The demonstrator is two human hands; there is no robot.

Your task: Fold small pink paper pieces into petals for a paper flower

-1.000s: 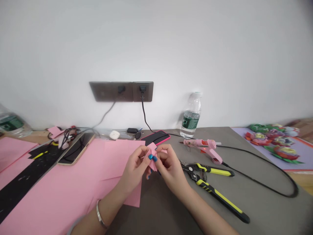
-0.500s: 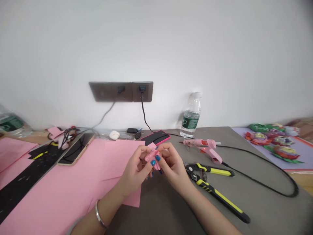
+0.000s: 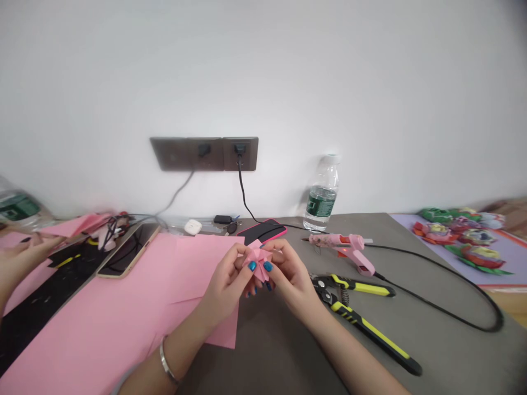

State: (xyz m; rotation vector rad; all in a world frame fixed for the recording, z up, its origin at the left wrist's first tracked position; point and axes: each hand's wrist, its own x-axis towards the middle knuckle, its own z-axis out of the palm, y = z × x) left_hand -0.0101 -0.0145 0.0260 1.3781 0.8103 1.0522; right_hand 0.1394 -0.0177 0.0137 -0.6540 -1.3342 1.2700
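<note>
Up between both hands sits the paper [image 3: 258, 257], pink, sharply creased, star-shaped, nearly as wide as long, its pleated face toward the viewer, above the grey table [image 3: 280, 354]! Left hand [image 3: 228, 280] and right hand [image 3: 294, 282] pinch it from opposite sides, fingers curled; rightward lie yellow-striped pliers [image 3: 366, 329].

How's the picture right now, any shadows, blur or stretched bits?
Head view: soft, even light, with a faint shadow on the wall just left of the right-hand bottle; head view, far right: the flowers look soft and stretched, and the top corner darkens; head view, centre: the folded pink paper is fairly clear.
</note>
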